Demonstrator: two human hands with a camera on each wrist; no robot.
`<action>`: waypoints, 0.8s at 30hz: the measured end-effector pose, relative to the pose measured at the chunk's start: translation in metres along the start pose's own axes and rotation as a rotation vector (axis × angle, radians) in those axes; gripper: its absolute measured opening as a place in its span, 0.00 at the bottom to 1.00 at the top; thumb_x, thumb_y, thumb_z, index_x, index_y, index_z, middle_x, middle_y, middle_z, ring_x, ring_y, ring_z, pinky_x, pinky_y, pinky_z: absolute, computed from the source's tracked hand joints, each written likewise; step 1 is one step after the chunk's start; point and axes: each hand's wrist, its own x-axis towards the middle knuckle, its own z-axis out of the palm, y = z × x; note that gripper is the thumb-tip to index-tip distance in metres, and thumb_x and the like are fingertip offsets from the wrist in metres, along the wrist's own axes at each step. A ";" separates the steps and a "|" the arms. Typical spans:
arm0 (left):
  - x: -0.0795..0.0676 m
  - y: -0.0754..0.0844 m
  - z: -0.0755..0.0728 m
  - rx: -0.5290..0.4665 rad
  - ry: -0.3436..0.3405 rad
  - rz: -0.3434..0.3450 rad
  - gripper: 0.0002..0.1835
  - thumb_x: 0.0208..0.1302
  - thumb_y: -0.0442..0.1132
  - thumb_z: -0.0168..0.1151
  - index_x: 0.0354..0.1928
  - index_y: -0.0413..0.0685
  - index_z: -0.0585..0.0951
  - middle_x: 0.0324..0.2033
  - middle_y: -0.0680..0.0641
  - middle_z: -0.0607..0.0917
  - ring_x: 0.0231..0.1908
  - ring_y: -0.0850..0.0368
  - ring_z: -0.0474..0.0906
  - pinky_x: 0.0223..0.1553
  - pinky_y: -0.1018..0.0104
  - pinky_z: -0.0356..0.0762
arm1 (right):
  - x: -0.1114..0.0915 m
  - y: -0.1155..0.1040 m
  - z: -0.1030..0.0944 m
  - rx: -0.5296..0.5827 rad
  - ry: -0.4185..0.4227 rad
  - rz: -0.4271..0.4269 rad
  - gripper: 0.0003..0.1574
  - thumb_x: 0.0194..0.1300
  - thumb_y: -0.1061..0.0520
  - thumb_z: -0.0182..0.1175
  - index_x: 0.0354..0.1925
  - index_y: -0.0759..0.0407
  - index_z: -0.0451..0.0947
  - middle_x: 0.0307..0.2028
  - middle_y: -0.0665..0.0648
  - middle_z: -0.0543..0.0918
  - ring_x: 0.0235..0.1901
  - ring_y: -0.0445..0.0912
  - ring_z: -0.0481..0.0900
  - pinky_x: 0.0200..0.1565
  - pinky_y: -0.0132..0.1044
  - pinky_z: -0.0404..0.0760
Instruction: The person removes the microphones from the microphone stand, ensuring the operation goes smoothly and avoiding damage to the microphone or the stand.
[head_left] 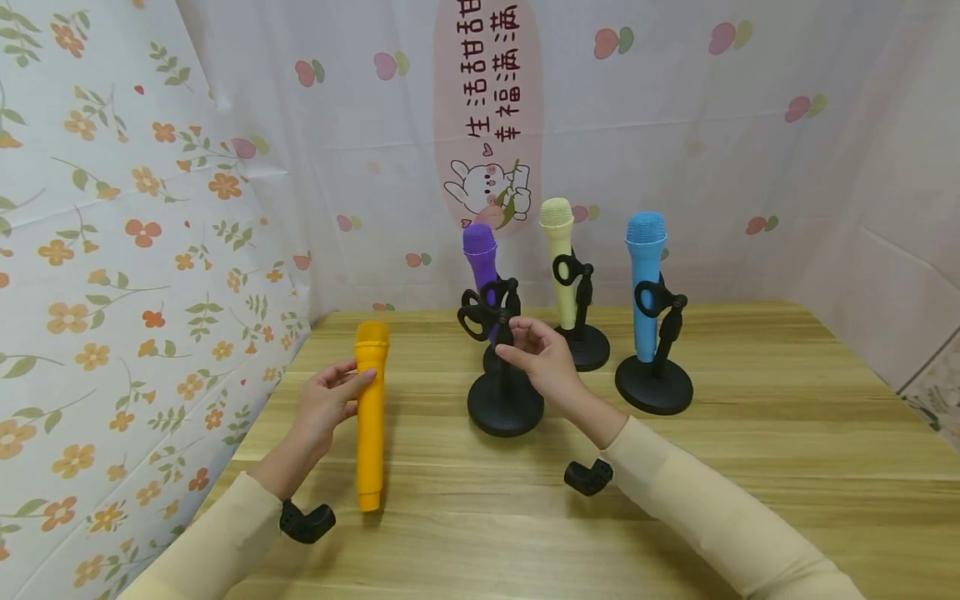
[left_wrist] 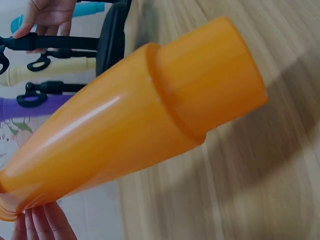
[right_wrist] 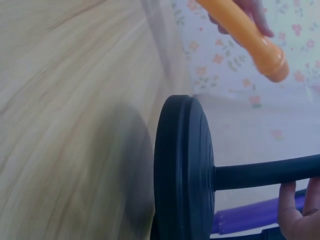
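Upright in my left hand (head_left: 324,407) is an orange toy microphone (head_left: 371,442), gripped near its head between thumb and fingers. In the left wrist view its lower end (left_wrist: 210,70) appears large, over the wooden tabletop. My right hand (head_left: 553,367) pinches the stem of a black microphone stand (head_left: 506,408), whose ring clip holds no microphone. In the right wrist view the round base (right_wrist: 182,170) casts a shadow on the wood; whether it touches the table I cannot tell. Right behind it, a purple microphone (head_left: 480,250) leans in another stand, partly hidden.
A pale yellow microphone (head_left: 557,250) and a blue microphone (head_left: 645,258) stand in black stands (head_left: 654,387) to the right. Patterned curtains (head_left: 360,167) hang behind the wooden table (head_left: 787,400) and along its left side.
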 end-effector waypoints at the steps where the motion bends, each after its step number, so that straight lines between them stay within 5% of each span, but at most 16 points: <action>1: 0.000 0.000 -0.003 0.001 0.002 -0.003 0.31 0.62 0.46 0.69 0.61 0.36 0.71 0.35 0.57 0.82 0.32 0.63 0.78 0.35 0.71 0.80 | 0.002 0.000 0.002 -0.002 0.006 0.003 0.23 0.61 0.67 0.66 0.54 0.66 0.73 0.39 0.51 0.77 0.43 0.44 0.76 0.43 0.31 0.80; 24: -0.006 -0.018 -0.049 0.143 0.021 -0.082 0.38 0.62 0.53 0.67 0.66 0.37 0.66 0.36 0.62 0.80 0.34 0.63 0.74 0.37 0.71 0.79 | 0.022 -0.009 0.051 -0.001 -0.043 -0.034 0.21 0.60 0.65 0.67 0.52 0.61 0.76 0.40 0.54 0.78 0.43 0.46 0.76 0.44 0.35 0.80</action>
